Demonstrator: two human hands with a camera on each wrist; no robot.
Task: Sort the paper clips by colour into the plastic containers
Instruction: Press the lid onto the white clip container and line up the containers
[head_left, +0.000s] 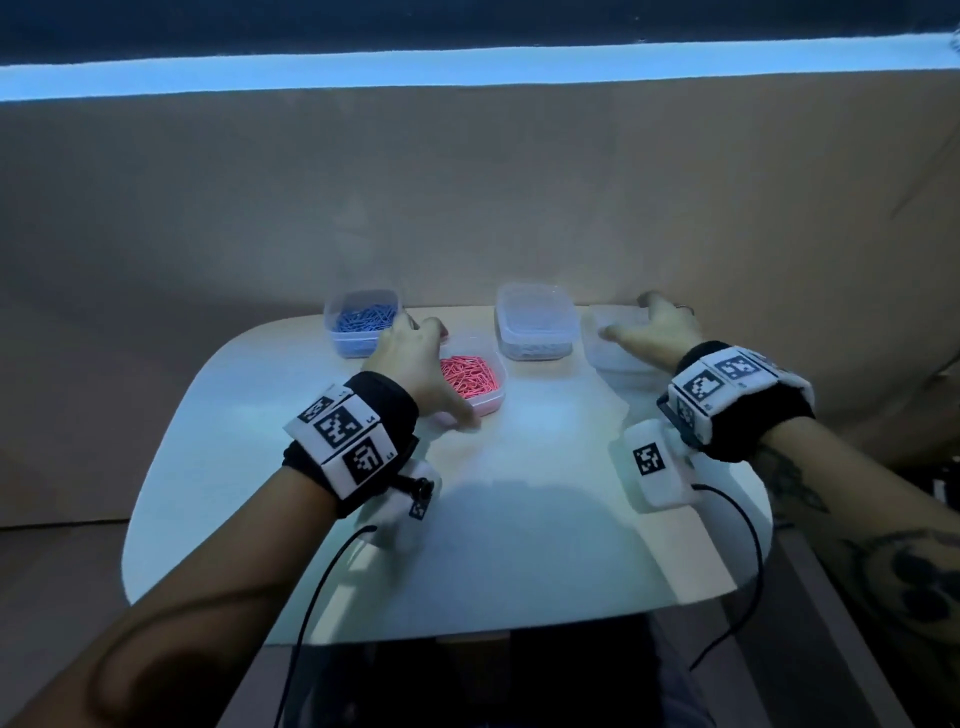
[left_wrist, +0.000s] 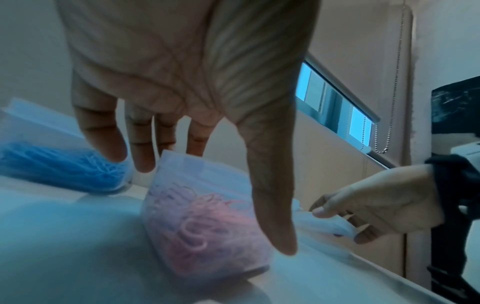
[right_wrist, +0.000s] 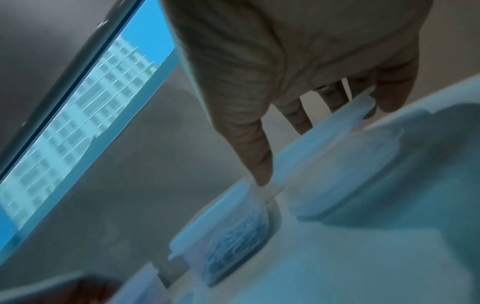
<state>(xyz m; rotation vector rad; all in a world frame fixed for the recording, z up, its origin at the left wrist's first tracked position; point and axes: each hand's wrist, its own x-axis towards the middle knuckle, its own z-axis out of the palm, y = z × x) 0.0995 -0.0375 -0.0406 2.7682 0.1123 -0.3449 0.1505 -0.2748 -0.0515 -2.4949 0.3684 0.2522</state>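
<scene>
Four clear plastic containers stood along the far part of the white rounded tabletop (head_left: 519, 519). The far-left container (head_left: 362, 322) held blue paper clips (head_left: 365, 317); just in front and to its right, the container of pink paper clips (head_left: 478, 387) sat under the left hand (head_left: 415, 358). That hand's fingers (left_wrist: 140, 148) reached straight down over the container's far rim and the thumb (left_wrist: 272, 216) lay down its near wall, so the hand spanned it without curling shut. A third container (head_left: 535, 327), holding pale clips whose colour could not be told, stood to the right. The right hand (head_left: 654, 332) lay spread over the rightmost container (head_left: 613, 358), thumb (right_wrist: 257, 160) at one edge and fingers (right_wrist: 392, 90) at the other; its contents could not be seen. Both wrists carried black bands with printed markers (head_left: 343, 431).
</scene>
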